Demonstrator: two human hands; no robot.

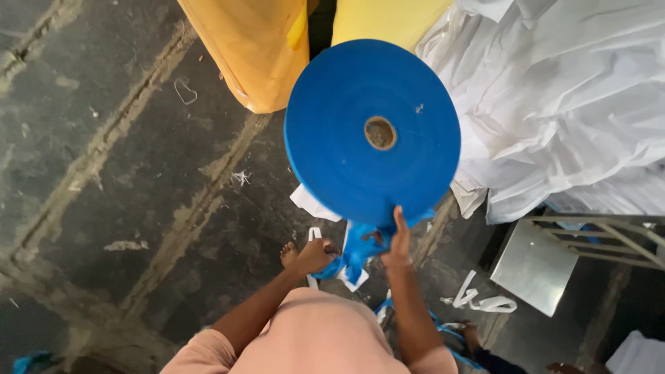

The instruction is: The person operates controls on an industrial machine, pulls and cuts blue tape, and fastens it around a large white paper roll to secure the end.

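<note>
left hand fisted, right hand raised, forefinger extended

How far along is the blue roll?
Done: a short tail of blue strip hangs loose below the blue roll. In hand: the left hand grips that tail, and the right hand touches the roll's lower edge. Left: the roll looks nearly full, wound out to a wide disc around its small core.

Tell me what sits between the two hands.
In the head view, bunched loose blue strip from the big blue roll hangs between left hand and right hand.
</note>
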